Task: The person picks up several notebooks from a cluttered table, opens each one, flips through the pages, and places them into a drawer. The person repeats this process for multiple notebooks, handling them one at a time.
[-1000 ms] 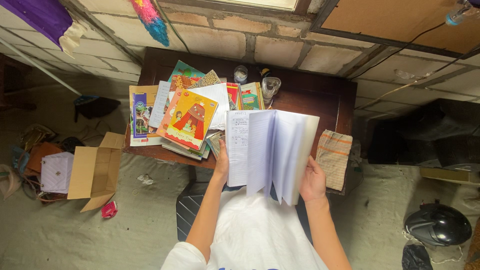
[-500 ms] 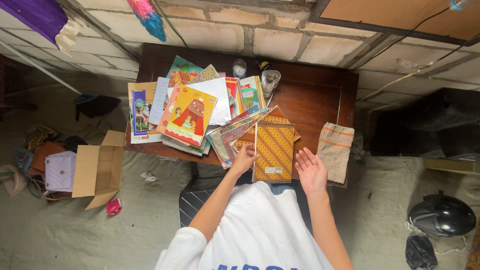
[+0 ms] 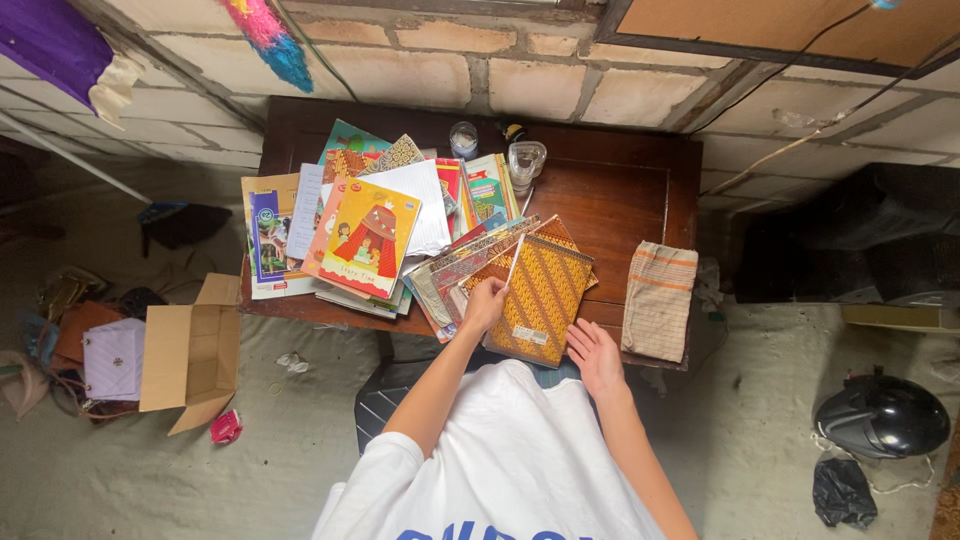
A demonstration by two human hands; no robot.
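- The patterned notebook (image 3: 540, 295) lies closed at the front edge of the wooden table (image 3: 620, 190), right of the book pile (image 3: 370, 235).
- Left hand (image 3: 485, 305) pinches its left edge; right hand (image 3: 597, 355) rests open beside its lower right corner.
- It looks light, thin and bendy; best held at the spine.
- Its contents are hidden, and so are the left fingertips.

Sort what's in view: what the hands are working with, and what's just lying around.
In hand: left hand on the patterned book, right hand beside it; book pile on the table.

Lying about: folded cloth, cardboard box, helmet, jars.
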